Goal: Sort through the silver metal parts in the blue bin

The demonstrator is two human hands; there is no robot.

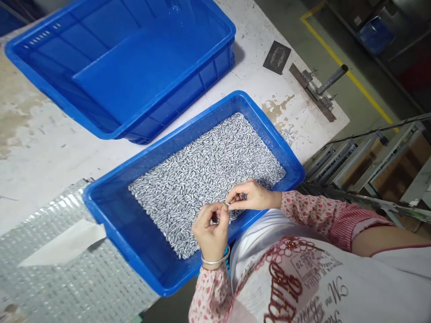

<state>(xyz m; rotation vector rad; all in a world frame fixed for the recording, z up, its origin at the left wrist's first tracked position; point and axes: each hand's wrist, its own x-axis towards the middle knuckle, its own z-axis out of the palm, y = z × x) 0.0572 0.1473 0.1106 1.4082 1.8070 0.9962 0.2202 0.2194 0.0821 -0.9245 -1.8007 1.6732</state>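
Observation:
A shallow blue bin (124, 244) stands on the table, its floor covered with small, slim silver pieces (208, 170). Over its near side, my left hand (213, 229), with a bangle at the wrist, is closed in a pinch. My right hand (253, 196) comes in from the right, also pinching. The fingertips of both hands meet above the silver pieces. A tiny silver piece seems to sit between them, mostly hidden by the fingers.
A larger, deeper blue crate (175, 107) stands behind the bin. To the left, a white paper (65, 244) lies on rows of shiny strips (84, 287). A dark square plate (276, 57) and a metal clamp fixture (314, 89) sit near the table's far right edge.

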